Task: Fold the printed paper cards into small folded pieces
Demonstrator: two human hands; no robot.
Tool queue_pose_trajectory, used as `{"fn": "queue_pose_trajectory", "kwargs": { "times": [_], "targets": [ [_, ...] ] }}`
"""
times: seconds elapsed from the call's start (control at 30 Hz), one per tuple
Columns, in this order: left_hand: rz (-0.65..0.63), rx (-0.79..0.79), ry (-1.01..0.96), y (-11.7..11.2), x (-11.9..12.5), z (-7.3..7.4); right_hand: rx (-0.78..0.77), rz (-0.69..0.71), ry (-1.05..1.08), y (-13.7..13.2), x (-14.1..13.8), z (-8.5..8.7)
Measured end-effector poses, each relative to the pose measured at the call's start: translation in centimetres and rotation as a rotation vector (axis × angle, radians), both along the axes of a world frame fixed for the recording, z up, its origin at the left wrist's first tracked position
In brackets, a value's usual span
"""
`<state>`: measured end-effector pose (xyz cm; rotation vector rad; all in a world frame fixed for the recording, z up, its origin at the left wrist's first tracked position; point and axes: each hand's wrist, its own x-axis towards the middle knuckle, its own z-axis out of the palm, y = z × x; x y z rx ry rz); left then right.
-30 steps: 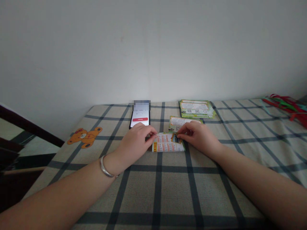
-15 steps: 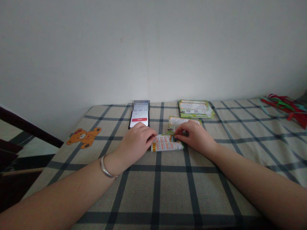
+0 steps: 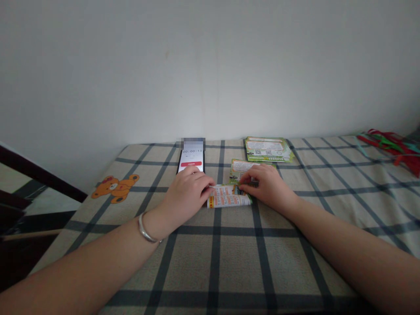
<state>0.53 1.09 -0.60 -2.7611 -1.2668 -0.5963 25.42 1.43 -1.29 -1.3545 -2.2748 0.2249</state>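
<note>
left hand (image 3: 188, 191) and right hand (image 3: 267, 186) hold a printed leaflet (image 3: 228, 197) on checked cloth (image 3: 234, 262), each grip clamped on the paper.

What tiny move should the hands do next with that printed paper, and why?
Perhaps the right hand should press along the near edge of the printed paper: that edge looks rounded, with no finger on it, while the left hand pinches the far left corner.
</note>
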Motion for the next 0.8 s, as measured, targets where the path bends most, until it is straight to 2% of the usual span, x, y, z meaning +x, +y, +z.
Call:
{"fn": "queue_pose_trajectory", "kwargs": {
  "times": [0.3, 0.53, 0.67, 0.8],
  "targets": [
    [-0.011, 0.017, 0.016, 0.34, -0.25, -0.24, 0.061, 0.050, 0.008, 0.01, 0.05, -0.38],
    [-0.078, 0.017, 0.028, 0.59, -0.13, -0.32, 0.049, 0.182, 0.002, -0.32, -0.36, 0.04],
    [-0.142, -0.015, 0.068, 0.63, 0.05, -0.06, 0.024, 0.211, 0.003, -0.31, -0.39, -0.01],
    [-0.137, -0.032, 0.092, 0.39, 0.20, 0.51, 0.051, 0.197, -0.056, -0.22, -0.40, -0.10]
  ]
}}
